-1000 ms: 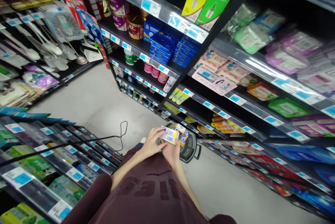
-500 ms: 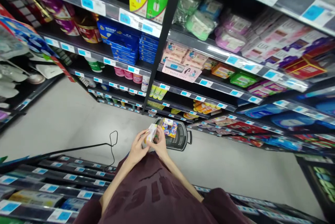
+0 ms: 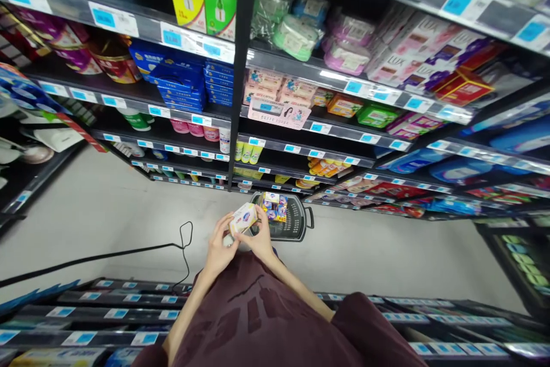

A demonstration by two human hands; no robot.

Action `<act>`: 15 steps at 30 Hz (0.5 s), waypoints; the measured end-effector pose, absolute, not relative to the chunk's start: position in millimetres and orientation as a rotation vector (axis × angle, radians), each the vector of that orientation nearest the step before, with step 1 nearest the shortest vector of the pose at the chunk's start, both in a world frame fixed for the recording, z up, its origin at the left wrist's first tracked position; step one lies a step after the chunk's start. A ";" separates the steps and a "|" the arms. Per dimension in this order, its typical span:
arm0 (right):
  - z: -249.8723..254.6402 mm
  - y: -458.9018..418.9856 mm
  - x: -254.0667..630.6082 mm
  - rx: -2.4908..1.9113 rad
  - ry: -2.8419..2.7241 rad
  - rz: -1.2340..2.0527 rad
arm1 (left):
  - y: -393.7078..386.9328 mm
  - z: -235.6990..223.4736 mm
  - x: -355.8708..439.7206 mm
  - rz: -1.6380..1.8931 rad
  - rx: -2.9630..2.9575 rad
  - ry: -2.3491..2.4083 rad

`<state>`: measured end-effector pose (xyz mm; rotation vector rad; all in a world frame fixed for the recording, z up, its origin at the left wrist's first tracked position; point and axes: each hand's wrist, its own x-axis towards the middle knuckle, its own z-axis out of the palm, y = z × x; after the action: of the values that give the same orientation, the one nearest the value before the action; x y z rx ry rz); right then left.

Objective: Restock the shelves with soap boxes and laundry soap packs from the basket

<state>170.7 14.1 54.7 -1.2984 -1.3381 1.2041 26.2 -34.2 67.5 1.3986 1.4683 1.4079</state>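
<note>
Between my hands, in front of my body, is a small white and yellow soap box with a blue emblem on its upturned face. My left hand grips its left end, thumb underneath near the lower edge. Fingers of my right hand close on its right end. Just beyond my right hand a dark grey shopping basket stands on the floor, partly covered by that hand. Inside it, toward its left part, lie colourful blue and yellow packs.
Tall shelves with soaps, blue boxes and bottles rise ahead, split by a black upright. More shelving runs close behind me. A black cable crosses the grey floor at left. Another rack stands at right.
The soap box has been turned so that its broad printed face shows upward. Both hands still hold it. My view has shifted slightly to the right.
</note>
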 end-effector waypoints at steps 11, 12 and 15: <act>51.3 32.8 181.4 -1.322 -1.089 1.464 | -40.8 61.0 24.4 1.257 1.053 1.226; 51.3 31.8 181.1 -1.316 -1.081 1.468 | -41.0 59.8 24.2 1.250 1.042 1.217; 50.4 28.5 179.9 -1.299 -1.060 1.459 | -41.4 57.4 23.7 1.240 1.022 1.197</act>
<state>179.9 28.5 50.4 -1.2991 -1.0598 1.4593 23.7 -41.4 57.4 1.0215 1.1970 1.2399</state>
